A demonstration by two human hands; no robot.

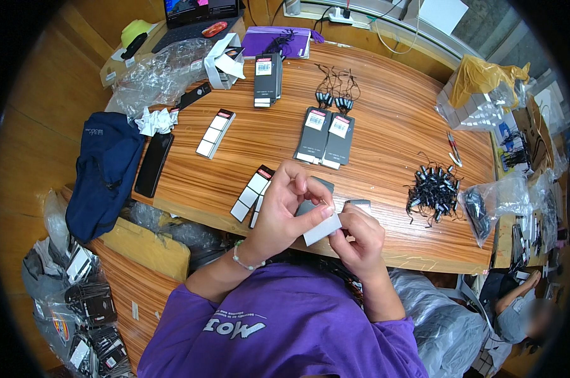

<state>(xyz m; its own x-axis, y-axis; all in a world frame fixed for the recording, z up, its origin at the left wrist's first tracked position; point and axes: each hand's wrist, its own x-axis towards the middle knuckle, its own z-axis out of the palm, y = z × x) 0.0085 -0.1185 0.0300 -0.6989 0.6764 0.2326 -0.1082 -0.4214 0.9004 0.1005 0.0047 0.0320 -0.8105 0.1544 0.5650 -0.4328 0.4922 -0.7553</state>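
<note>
A small pale card is held just in front of me, above the table's near edge. My left hand pinches its upper edge between thumb and fingers. At its right side the fingertips of my right hand are closed on it. Something tiny and thin shows at my left fingertips, too small to name. Partly hidden behind my hands lies a dark grey tag. Left of my left hand are label strips with white squares. Beyond my hands, two stacks of grey hang tags lie side by side, black cords at their far ends.
At the right is a pile of black cords, with pliers beyond. Another tag stack and a label strip lie farther off. A black phone and blue bag are left. Another person's arm shows lower right.
</note>
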